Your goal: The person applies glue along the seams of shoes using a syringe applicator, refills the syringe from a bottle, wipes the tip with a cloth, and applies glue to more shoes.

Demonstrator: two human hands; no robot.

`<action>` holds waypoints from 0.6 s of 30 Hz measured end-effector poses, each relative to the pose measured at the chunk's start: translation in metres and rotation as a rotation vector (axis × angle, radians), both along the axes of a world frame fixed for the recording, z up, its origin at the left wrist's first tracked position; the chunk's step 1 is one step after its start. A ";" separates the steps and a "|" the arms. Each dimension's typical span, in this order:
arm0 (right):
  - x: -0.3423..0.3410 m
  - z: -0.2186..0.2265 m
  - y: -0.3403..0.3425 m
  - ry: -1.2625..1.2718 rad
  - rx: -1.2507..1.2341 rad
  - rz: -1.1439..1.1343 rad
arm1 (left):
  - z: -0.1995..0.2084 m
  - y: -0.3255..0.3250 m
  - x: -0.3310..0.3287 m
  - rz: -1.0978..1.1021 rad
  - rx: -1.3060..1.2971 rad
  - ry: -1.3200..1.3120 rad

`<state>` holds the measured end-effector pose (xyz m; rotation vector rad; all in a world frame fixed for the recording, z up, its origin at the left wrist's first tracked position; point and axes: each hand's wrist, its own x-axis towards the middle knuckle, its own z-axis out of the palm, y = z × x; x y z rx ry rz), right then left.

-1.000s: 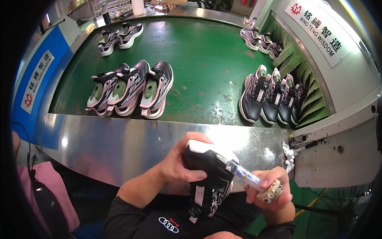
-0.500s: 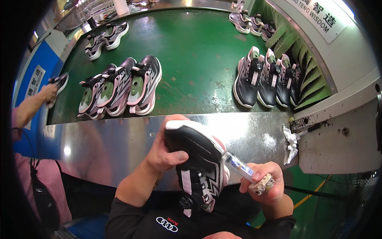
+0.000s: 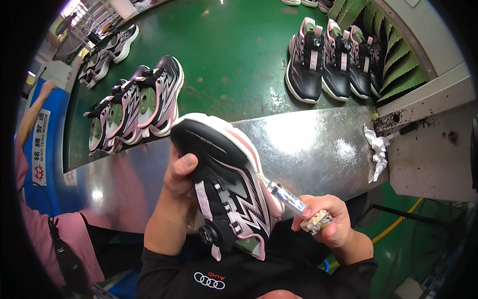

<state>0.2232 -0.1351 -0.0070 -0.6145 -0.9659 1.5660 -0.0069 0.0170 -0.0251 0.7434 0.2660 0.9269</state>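
Left hand [image 3: 179, 173] grasps black-and-pink dial-lace sneaker [image 3: 219, 167] by the forefoot, held up at steel counter [image 3: 311, 144]; right hand [image 3: 332, 219] clutches clear syringe [image 3: 287, 196], tip at white midsole [image 3: 243, 141] edge.

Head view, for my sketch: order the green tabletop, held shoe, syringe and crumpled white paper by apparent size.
Green tabletop
Held shoe
Syringe and crumpled white paper: too alike to rank

The held shoe [image 3: 214, 144] partly hides the left hand [image 3: 179, 175]; the right hand [image 3: 332, 220] and its crumpled wad [image 3: 316, 223] cover the rear end of the syringe [image 3: 289, 198], whose tip is too small to place. The view's edge cuts off the far right shoes [image 3: 292, 2] and the person [image 3: 42, 226] at left.
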 end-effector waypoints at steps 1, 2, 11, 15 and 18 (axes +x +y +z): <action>0.001 -0.002 -0.001 0.008 -0.009 -0.006 | -0.003 0.000 -0.001 0.015 -0.036 0.006; 0.002 -0.002 -0.003 -0.014 -0.020 0.004 | -0.004 0.000 -0.002 0.031 -0.073 0.013; 0.009 -0.005 -0.022 -0.120 -0.011 0.047 | -0.008 0.000 -0.006 0.055 -0.291 -0.024; 0.009 -0.008 -0.035 -0.146 0.012 0.045 | -0.010 0.002 -0.008 0.065 -0.341 -0.025; 0.009 -0.011 -0.045 -0.173 0.055 0.023 | -0.015 0.002 -0.007 0.018 -0.284 -0.054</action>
